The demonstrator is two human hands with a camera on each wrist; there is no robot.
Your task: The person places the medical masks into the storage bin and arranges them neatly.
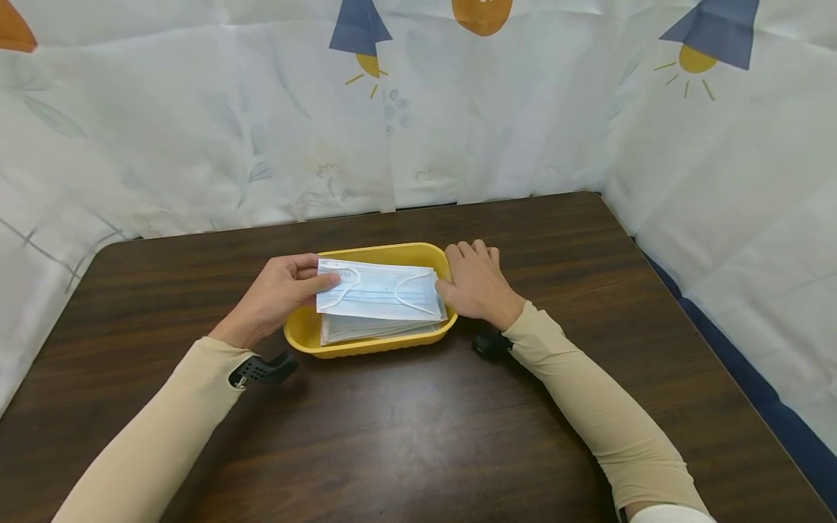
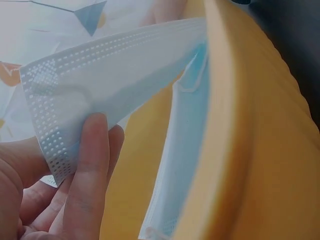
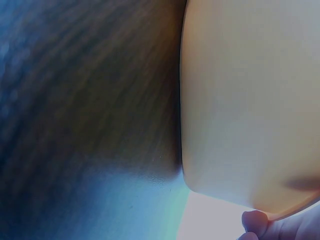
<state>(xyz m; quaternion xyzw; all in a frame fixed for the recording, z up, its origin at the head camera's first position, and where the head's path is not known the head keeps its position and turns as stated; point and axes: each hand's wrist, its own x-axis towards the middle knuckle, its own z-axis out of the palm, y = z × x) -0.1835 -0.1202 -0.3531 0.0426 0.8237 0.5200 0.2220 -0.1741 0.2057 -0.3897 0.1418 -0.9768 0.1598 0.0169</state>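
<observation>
A shallow yellow plastic basket (image 1: 373,351) holds a stack of pale blue disposable face masks (image 1: 373,330). My left hand (image 1: 277,294) pinches the left end of the top face mask (image 1: 379,290), thumb above and fingers beneath. In the left wrist view, that end of the mask (image 2: 120,70) is lifted away from another mask (image 2: 185,125) lying inside the basket. My right hand (image 1: 480,287) grips the basket's right end, with its thumb over the rim by the mask's right end. Fingertips (image 3: 255,222) show at the rim in the right wrist view.
The basket stands on a dark brown wood-grain table (image 1: 405,428), towards its back edge. A white printed curtain (image 1: 261,131) hangs behind and at the sides. Black bands (image 1: 264,369) circle the wrists, over beige sleeves.
</observation>
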